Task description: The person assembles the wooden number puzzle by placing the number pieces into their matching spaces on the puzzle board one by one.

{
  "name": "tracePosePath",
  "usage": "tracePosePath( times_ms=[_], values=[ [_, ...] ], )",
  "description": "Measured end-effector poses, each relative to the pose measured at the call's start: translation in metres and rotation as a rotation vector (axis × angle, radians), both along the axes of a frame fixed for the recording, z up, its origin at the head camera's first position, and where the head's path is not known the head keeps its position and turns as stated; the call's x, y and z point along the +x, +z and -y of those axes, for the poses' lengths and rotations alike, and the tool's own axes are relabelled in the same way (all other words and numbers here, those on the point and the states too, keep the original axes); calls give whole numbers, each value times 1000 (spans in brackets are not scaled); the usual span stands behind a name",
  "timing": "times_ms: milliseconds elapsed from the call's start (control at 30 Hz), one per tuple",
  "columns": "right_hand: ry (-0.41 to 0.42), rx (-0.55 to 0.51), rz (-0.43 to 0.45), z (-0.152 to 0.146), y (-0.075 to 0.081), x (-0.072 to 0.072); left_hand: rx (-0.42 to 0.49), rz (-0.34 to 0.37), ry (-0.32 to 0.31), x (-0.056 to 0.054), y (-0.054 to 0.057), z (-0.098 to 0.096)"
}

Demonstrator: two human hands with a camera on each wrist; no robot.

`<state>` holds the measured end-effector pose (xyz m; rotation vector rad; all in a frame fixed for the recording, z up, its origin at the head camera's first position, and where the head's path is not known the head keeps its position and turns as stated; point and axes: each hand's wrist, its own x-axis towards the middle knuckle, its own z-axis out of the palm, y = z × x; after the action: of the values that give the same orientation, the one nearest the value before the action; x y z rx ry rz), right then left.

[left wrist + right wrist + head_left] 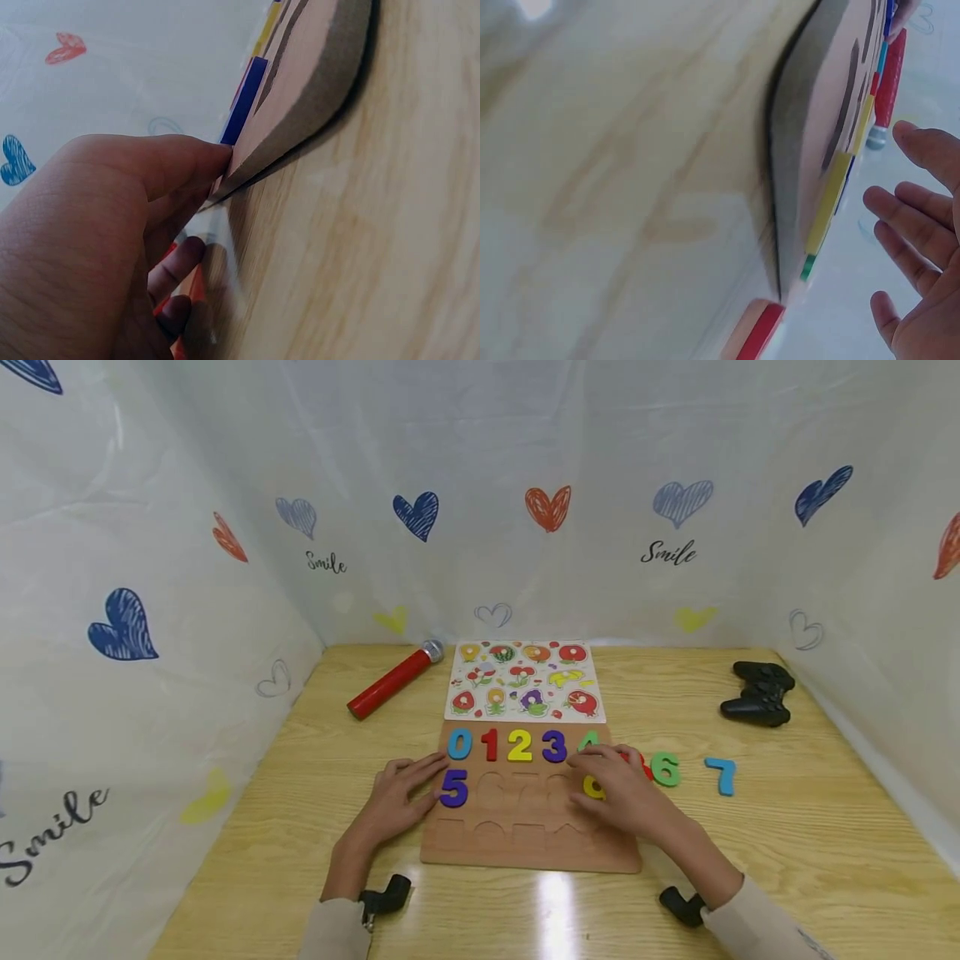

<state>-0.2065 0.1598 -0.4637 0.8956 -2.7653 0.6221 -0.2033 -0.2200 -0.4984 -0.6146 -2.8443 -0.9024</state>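
Note:
A wooden number board (525, 852) lies at the table's middle. My left hand (397, 797) rests at its left edge, thumb right beside the purple number 5 (454, 788); the left wrist view shows the thumb tip (221, 154) at the board's edge. Over the board's right side is my right hand (626, 789), fingers apart and holding nothing. A yellow number piece (829, 199) sits on the board beneath it, partly hidden in the head view. Along the top row are a blue 0 (460, 744), red 1 (490, 745), yellow 2 (520, 746), purple 3 (554, 746) and green 4 (588, 741).
Right of the board lie a partly covered red number piece (647, 767), a green 6 (665, 769) and a blue 7 (722, 775). A fruit puzzle board (517, 712) adjoins the far edge. A red microphone (393, 683) and a black game controller (759, 695) stand farther out.

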Motion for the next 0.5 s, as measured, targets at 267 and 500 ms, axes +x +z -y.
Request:
tracePosePath(
  times_ms=[267,500],
  values=[
    [-43,39,11,-15,1,-1,-14,-15,0,1,-2,2],
    [-63,52,8,-29,1,-1,-3,-2,-6,2,0,1]
  ],
)
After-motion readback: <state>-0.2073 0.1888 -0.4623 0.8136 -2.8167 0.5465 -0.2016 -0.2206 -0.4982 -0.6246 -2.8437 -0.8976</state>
